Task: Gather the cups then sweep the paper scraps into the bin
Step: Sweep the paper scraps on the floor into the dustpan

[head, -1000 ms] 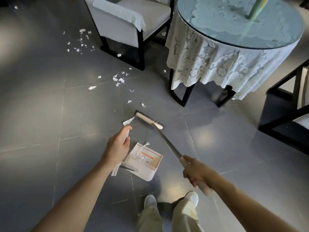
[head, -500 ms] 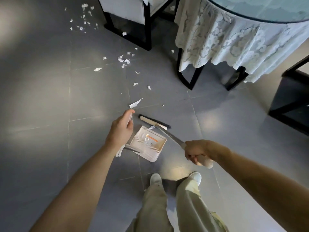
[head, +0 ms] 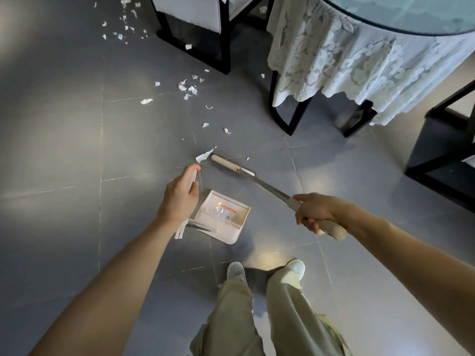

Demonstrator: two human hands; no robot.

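- broom point(head: 267, 187) slid away from dustpan point(head: 226, 231)
- one broom, one dustpan, thirty-odd scraps point(head: 191, 89)
- biggest scrap point(head: 204, 155) at 12 o'clock of left grip point(head: 180, 199) holding dustpan handle; right grip point(head: 314, 211) grasps broom

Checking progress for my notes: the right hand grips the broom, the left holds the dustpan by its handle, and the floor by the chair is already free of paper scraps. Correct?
Not the last part. The head view shows paper scraps scattered on the floor by the chair and ahead of the broom. The right hand does grip the broom, and the left hand holds the dustpan by its handle.
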